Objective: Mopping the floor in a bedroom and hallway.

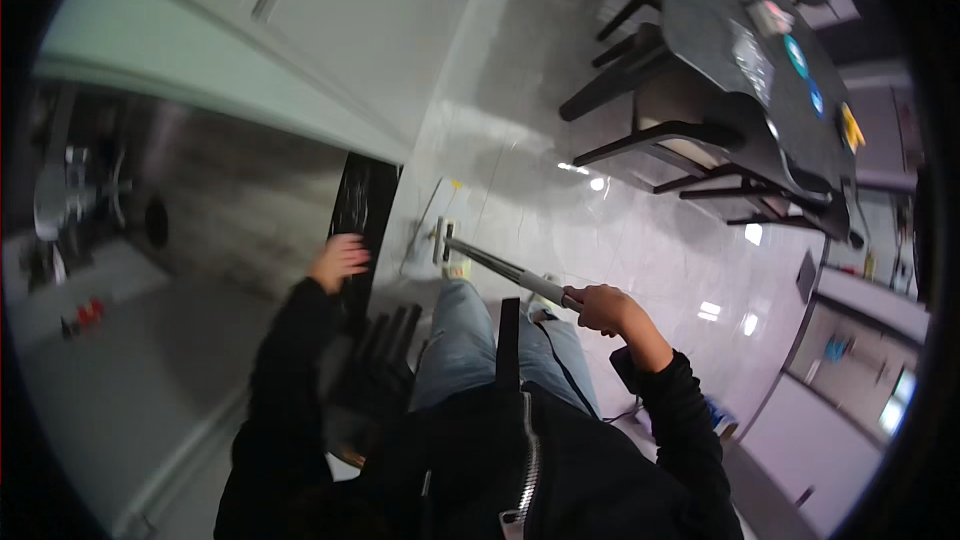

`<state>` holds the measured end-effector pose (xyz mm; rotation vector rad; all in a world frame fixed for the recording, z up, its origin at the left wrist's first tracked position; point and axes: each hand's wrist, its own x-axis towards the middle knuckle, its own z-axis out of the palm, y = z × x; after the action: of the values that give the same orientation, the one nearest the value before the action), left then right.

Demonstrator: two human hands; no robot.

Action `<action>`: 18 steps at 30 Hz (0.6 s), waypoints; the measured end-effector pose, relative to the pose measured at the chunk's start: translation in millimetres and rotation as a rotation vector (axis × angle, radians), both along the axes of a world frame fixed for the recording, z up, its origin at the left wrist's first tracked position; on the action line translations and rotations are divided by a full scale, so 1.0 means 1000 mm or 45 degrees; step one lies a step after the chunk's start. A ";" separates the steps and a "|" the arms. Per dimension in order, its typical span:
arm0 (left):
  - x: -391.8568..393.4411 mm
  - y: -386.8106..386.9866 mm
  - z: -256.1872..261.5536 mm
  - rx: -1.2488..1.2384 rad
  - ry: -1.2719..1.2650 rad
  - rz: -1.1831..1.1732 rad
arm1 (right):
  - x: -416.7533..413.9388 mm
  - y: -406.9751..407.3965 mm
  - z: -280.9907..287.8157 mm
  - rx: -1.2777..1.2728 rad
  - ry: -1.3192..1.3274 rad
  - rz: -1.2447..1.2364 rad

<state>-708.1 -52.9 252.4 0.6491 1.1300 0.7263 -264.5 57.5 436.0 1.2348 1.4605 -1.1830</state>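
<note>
My right hand point(611, 310) is closed around the grey handle point(544, 288) of what looks like a flat floor mop. The pole slants down and to the left, away from my body. Its hinged joint point(445, 240) meets a pale flat head point(448, 202) on the tiles, just ahead of my foot. Motion blurs my left hand point(342, 262), which seems to hold nothing, its fingers loosely extended. It appears over a glossy black doorway threshold point(365, 199); whether it touches anything there cannot be told.
A dark table point(712, 22) with dark chairs point(660, 127) stands at upper right on a shiny tiled floor point(525, 217). At left, a doorway opens to a room with a dark round object point(156, 222) on its floor. White cabinets point(825, 427) line the lower right.
</note>
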 end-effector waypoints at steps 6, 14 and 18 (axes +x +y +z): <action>0.329 -0.001 -0.076 -1.032 -0.906 0.358 | 0.030 -0.024 -0.029 0.098 0.129 0.272; 0.456 -0.010 -0.091 -1.039 -0.684 1.285 | 0.156 -0.061 -0.074 0.285 0.531 0.134; 0.434 -0.015 -0.114 -0.987 -0.707 1.332 | 0.151 -0.058 -0.097 0.361 0.682 0.214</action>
<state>-274.2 -68.2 138.1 -0.8417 1.0573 1.1344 -113.2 -0.9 339.3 0.9864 2.1445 -1.2795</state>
